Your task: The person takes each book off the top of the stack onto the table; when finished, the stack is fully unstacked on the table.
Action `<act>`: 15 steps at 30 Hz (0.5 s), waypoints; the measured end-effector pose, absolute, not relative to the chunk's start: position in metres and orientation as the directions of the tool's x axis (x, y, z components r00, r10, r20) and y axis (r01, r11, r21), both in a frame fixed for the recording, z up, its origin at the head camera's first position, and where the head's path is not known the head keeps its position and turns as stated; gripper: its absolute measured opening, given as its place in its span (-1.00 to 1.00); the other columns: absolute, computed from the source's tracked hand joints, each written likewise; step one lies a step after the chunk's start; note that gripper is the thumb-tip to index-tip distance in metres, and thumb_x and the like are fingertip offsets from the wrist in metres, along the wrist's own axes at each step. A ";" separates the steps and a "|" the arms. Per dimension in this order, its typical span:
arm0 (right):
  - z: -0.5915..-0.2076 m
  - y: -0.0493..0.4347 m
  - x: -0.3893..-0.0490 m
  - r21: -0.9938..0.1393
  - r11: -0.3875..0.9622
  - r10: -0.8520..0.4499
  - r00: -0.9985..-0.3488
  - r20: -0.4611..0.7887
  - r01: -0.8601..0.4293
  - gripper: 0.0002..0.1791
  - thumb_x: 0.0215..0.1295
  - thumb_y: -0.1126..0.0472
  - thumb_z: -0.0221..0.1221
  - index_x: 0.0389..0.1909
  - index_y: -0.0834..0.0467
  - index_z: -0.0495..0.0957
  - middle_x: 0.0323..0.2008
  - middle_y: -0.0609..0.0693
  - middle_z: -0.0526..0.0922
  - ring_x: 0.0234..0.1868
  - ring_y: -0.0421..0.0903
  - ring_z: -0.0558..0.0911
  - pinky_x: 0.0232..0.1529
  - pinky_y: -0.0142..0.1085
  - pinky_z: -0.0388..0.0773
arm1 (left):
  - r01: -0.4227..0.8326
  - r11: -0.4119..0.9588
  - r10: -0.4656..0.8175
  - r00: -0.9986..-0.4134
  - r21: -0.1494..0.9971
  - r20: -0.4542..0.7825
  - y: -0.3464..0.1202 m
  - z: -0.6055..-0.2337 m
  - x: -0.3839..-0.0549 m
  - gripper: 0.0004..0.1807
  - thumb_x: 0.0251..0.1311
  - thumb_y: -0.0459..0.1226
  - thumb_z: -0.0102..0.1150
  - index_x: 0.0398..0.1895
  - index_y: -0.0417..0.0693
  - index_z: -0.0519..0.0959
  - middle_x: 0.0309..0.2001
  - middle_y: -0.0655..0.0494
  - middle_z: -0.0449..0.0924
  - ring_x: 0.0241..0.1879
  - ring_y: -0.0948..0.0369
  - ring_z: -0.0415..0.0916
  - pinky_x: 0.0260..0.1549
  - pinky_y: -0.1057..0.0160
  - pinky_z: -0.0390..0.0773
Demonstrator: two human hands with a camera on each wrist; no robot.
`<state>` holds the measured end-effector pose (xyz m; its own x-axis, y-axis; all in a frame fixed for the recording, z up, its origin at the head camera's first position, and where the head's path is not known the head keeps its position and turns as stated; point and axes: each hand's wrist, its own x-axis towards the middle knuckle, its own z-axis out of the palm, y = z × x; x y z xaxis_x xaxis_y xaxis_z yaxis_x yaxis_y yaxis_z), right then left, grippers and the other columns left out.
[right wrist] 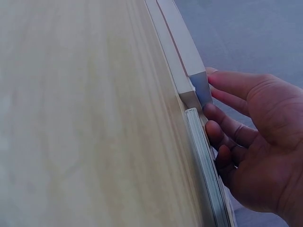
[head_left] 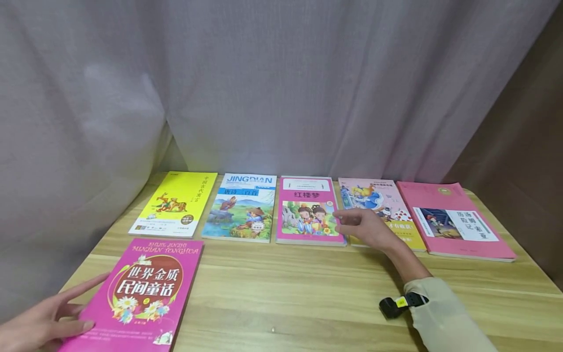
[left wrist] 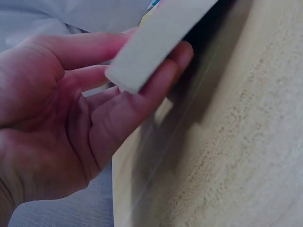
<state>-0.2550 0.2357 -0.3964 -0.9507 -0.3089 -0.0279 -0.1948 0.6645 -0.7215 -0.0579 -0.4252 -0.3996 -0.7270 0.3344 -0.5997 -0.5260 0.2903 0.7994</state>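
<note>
At the front left, my left hand (head_left: 39,320) grips the left edge of a magenta paperback book (head_left: 149,288) with a round dark red emblem. In the left wrist view, fingers (left wrist: 165,78) lie on both sides of the book's pale page edge (left wrist: 154,45). My right hand (head_left: 371,230) reaches over the lower part of an Alice picture book (head_left: 371,195). Its fingertips are right at the right edge of a pink book (head_left: 310,195) with two cartoon figures. The right wrist view shows loosely bent fingers (right wrist: 232,123) beside the books' edges.
Along the back of the wooden table (head_left: 264,298) lie more books: a yellow one (head_left: 176,200), a blue one (head_left: 239,205) and, at the right end, a pink-red one (head_left: 453,215). A grey curtain (head_left: 272,88) hangs behind them.
</note>
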 end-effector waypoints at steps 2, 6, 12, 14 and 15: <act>-0.397 0.236 -0.255 -0.723 0.663 -0.306 -0.952 -0.026 -0.193 -0.45 0.43 0.05 0.36 0.37 0.15 0.60 0.16 0.22 0.70 0.20 0.17 0.63 0.14 -0.03 0.61 | -0.540 0.334 0.277 -0.727 0.772 -0.628 -0.419 -0.398 -0.058 0.08 0.59 -0.21 0.09 0.64 -0.09 -0.61 0.09 -0.01 0.69 0.04 -0.06 0.73 -0.02 -0.01 0.81; -0.398 0.234 -0.255 -0.729 0.654 -0.318 -0.948 -0.024 -0.201 -0.44 0.43 0.03 0.36 0.36 0.16 0.60 0.15 0.22 0.70 0.20 0.18 0.62 0.18 0.06 0.61 | -0.564 0.445 0.111 -0.736 0.695 -0.668 -0.408 -0.395 -0.057 0.11 0.48 -0.15 0.25 0.66 -0.27 -0.40 0.03 -0.03 0.66 -0.04 0.04 0.72 -0.05 0.01 0.82; -0.399 0.234 -0.255 -0.730 0.650 -0.325 -0.946 -0.014 -0.213 -0.44 0.43 0.03 0.36 0.36 0.17 0.60 0.17 0.23 0.70 0.22 0.20 0.63 0.20 0.13 0.62 | -0.516 0.621 -0.001 -0.753 0.590 -0.658 -0.401 -0.386 -0.062 0.03 0.37 -0.19 0.37 0.60 -0.45 -0.10 -0.11 -0.02 0.64 -0.16 0.13 0.68 -0.15 0.07 0.83; -0.399 0.235 -0.255 -0.733 0.644 -0.329 -0.944 -0.006 -0.220 -0.45 0.43 0.04 0.36 0.36 0.18 0.60 0.18 0.24 0.70 0.23 0.20 0.63 0.20 0.13 0.63 | -0.511 0.638 -0.007 -0.752 0.576 -0.659 -0.402 -0.384 -0.064 0.02 0.35 -0.21 0.38 0.59 -0.47 -0.09 -0.13 0.00 0.65 -0.17 0.12 0.70 -0.16 0.08 0.83; -0.400 0.235 -0.255 -0.733 0.644 -0.329 -0.944 -0.004 -0.221 -0.45 0.43 0.04 0.36 0.36 0.17 0.60 0.19 0.23 0.69 0.23 0.20 0.63 0.21 0.12 0.63 | -0.520 0.634 -0.015 -0.747 0.572 -0.664 -0.403 -0.384 -0.064 0.03 0.35 -0.22 0.38 0.59 -0.46 -0.09 -0.13 0.00 0.66 -0.17 0.11 0.71 -0.16 0.07 0.83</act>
